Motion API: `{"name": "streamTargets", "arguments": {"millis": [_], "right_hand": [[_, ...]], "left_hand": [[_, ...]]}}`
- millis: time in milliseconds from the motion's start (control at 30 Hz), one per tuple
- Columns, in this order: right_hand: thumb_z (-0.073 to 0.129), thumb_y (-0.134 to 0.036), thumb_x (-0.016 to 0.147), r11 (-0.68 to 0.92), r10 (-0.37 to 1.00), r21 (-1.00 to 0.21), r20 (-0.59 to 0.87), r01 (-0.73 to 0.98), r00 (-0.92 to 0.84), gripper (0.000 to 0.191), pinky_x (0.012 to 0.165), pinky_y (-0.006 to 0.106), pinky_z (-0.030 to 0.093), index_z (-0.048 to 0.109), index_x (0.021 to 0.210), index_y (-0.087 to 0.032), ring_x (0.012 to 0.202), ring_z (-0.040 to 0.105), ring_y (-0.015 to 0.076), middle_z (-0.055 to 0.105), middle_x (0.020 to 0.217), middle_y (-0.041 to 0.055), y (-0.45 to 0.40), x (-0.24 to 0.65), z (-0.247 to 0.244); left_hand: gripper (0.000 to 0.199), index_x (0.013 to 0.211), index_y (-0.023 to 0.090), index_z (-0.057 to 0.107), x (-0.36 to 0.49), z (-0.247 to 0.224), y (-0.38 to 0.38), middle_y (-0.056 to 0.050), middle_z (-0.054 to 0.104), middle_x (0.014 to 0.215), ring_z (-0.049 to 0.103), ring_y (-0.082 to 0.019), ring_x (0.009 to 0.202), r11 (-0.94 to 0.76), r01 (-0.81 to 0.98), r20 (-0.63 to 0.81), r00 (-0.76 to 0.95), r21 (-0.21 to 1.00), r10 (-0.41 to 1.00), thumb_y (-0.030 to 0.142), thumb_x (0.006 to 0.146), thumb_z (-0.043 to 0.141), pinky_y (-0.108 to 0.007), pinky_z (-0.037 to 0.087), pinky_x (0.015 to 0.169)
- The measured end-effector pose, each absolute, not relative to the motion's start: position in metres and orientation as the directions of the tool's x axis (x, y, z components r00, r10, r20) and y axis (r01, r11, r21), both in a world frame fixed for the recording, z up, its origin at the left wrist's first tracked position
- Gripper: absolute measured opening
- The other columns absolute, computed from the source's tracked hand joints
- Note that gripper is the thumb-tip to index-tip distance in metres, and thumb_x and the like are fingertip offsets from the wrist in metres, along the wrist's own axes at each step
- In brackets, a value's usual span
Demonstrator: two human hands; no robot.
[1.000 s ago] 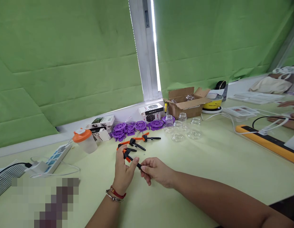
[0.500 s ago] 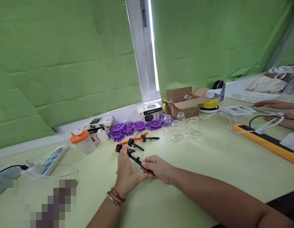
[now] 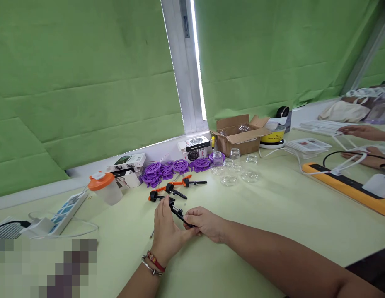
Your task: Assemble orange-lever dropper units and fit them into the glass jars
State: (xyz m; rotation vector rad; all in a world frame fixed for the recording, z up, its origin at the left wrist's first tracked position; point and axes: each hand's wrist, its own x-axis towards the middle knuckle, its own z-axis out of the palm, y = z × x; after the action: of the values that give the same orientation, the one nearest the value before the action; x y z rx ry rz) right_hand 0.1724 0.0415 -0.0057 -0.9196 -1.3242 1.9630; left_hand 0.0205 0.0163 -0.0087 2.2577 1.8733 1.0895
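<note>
Between both hands is a slim black tool (image 3: 179, 213), tilted down to the right. My left hand (image 3: 168, 234) holds its upper end with the fingers raised, the thumb stretched toward the lower end. The fingers of my right hand (image 3: 204, 223) pinch the lower end. Just beyond lie similar black-and-orange tools: one (image 3: 154, 196) near my left fingertips, another (image 3: 176, 191) behind it and a third (image 3: 194, 182) further right. A thin metal rod (image 3: 152, 235) shows partly beside my left hand.
Purple plastic wheels (image 3: 180, 166), small boxes (image 3: 194, 143), clear jars (image 3: 234, 155) and an open carton (image 3: 240, 138) line the back. An orange-lidded cup (image 3: 107, 188) and white power strip (image 3: 66, 213) are left. Another person's hands (image 3: 360, 132) are at right, behind an orange power strip (image 3: 344, 188).
The view has shifted slightly. Both hands keep hold of the black tool, and more of the thin rod shows beside my left hand. The other person's upper hand has moved slightly.
</note>
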Motion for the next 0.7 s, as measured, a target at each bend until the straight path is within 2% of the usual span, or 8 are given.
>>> {"name": "streamTargets", "arguments": {"millis": [367, 467, 567, 633, 700], "right_hand": [[0.064, -0.039, 0.071, -0.337, 0.777, -0.936, -0.213, -0.105, -0.593, 0.028, 0.042, 0.021, 0.022, 0.054, 0.064, -0.014, 0.042, 0.035, 0.0035, 0.054, 0.062, -0.0025, 0.039, 0.173, -0.004], [0.061, -0.041, 0.075, -0.312, 0.750, -0.949, -0.222, -0.037, -0.623, 0.029, 0.042, 0.022, 0.024, 0.055, 0.065, -0.014, 0.040, 0.034, 0.0046, 0.051, 0.055, -0.0035, 0.046, 0.174, -0.004], [0.055, -0.037, 0.081, -0.170, 0.817, -0.981, -0.194, 0.095, -0.543, 0.026, 0.044, 0.022, 0.028, 0.058, 0.068, -0.015, 0.041, 0.036, 0.0065, 0.049, 0.050, -0.0038, 0.063, 0.182, -0.006], [0.052, -0.028, 0.083, 0.023, 0.934, -0.977, -0.055, 0.213, -0.354, 0.019, 0.050, 0.022, 0.034, 0.061, 0.074, -0.014, 0.048, 0.041, 0.0074, 0.058, 0.064, -0.0003, 0.077, 0.190, -0.011], [0.054, -0.023, 0.081, 0.192, 0.960, -0.907, 0.094, 0.376, -0.264, 0.014, 0.061, 0.024, 0.039, 0.065, 0.085, -0.015, 0.062, 0.050, 0.0108, 0.063, 0.077, 0.0029, 0.090, 0.197, -0.018]], "left_hand": [[0.106, 0.138, 0.013, 0.023, 0.026, 0.000, 0.010, -0.020, 0.051, 0.125, 0.048, -0.037, 0.119, -0.229, 0.873, 0.460, 0.007, 0.430, 0.888, 0.051, 0.052, 0.073, -0.052, 0.042, 0.093], [0.103, 0.137, 0.014, 0.028, 0.025, 0.004, 0.010, -0.018, 0.055, 0.121, 0.052, -0.036, 0.114, -0.202, 0.886, 0.444, -0.004, 0.417, 0.896, 0.052, 0.052, 0.072, -0.050, 0.045, 0.089], [0.102, 0.137, 0.017, 0.028, 0.021, 0.007, 0.012, -0.017, 0.057, 0.119, 0.055, -0.036, 0.110, -0.178, 0.890, 0.438, -0.027, 0.421, 0.898, 0.055, 0.053, 0.072, -0.048, 0.048, 0.084], [0.102, 0.137, 0.018, 0.026, 0.018, 0.007, 0.014, -0.016, 0.057, 0.119, 0.056, -0.036, 0.109, -0.170, 0.889, 0.428, -0.032, 0.425, 0.903, 0.056, 0.053, 0.071, -0.048, 0.048, 0.082], [0.103, 0.137, 0.019, 0.025, 0.016, 0.008, 0.015, -0.017, 0.057, 0.119, 0.057, -0.036, 0.108, -0.151, 0.889, 0.400, -0.039, 0.432, 0.916, 0.058, 0.054, 0.070, -0.047, 0.048, 0.081]]}}
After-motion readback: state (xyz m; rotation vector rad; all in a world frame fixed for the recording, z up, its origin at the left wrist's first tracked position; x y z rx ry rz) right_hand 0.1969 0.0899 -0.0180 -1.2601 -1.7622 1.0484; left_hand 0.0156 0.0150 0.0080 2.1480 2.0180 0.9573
